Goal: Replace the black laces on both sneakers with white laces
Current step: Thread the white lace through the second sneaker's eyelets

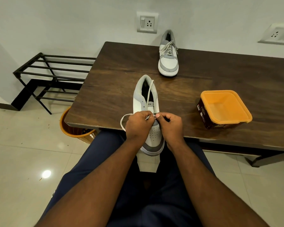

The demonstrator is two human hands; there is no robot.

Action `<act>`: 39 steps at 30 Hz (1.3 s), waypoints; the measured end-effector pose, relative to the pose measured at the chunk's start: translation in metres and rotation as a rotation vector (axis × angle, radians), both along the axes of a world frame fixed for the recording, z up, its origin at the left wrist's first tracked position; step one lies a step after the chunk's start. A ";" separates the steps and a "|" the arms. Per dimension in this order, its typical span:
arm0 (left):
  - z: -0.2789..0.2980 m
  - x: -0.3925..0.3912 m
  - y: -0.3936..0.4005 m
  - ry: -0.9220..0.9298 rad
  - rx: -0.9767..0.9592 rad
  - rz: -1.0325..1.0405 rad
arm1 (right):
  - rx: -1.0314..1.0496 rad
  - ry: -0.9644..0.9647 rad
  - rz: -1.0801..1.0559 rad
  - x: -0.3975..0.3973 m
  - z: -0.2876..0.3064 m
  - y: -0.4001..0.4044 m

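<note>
**Two hands threading a white lace into a sneaker at a table's edge**

A seated person, seen from above, works on a grey-and-white sneaker (152, 122) that lies on the near edge of a dark wooden table (236, 76). The shoe's long axis runs straight away from the person: its toe points back toward their lap and overhangs the table edge, and its heel opening faces the wall.

The left hand (138, 124) and right hand (170, 124) meet over the middle of the shoe, knuckles up, fingers curled. Both pinch a white lace (149, 94) at the eyelets, thumb tips almost touching. One end of the lace runs up from between the hands and lies along the shoe's opening toward the heel. The other end loops out to the left of the left hand, past the table edge. The hands hide the eyelets beneath them, so how far the lacing has got cannot be told.

Well beyond the hands, against the wall, stands the second sneaker (168, 58), fully laced in white, its toe pointing toward the person. To the right of the right hand, near the table edge, sits an open orange tub (226, 107) with a brown label. Below and left of the left hand, an orange bin (75, 128) stands on the tiled floor, partly under the table. Farther left is a black metal rack (52, 74). A wall socket (147, 22) is mounted above the far shoe
</note>
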State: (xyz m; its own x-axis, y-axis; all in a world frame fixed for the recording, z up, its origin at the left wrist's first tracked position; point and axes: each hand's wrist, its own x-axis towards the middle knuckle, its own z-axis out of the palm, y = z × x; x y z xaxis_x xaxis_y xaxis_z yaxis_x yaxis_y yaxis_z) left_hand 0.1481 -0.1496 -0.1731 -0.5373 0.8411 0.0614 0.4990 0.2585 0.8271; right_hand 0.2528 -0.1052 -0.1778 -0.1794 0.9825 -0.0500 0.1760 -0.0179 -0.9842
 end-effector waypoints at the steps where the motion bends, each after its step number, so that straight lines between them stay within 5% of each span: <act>1: -0.001 -0.001 0.000 0.005 -0.005 -0.007 | -0.001 0.003 -0.001 0.000 0.000 0.000; 11: 0.002 0.007 0.003 -0.032 -0.009 0.078 | 0.029 -0.006 -0.012 -0.003 -0.006 -0.003; 20: 0.013 0.000 0.015 -0.530 -0.042 0.059 | -0.157 0.080 0.081 0.004 0.003 0.012; 26: 0.006 -0.009 -0.004 0.120 -0.154 -0.050 | -0.283 0.006 0.149 0.013 0.024 0.042; 31: -0.016 0.001 -0.018 0.532 -0.047 0.091 | -0.303 0.289 -0.287 0.030 0.052 0.080; 39: -0.035 -0.003 -0.019 0.580 0.032 0.069 | -0.434 0.100 -0.027 0.011 0.031 0.008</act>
State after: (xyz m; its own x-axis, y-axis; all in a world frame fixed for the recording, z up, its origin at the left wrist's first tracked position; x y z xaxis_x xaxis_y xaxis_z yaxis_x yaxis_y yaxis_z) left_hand 0.1451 -0.1684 -0.2080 -0.4612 0.7984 0.3871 0.8559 0.2853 0.4314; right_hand 0.2638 -0.0968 -0.1469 -0.1790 0.8786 -0.4428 0.0741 -0.4367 -0.8965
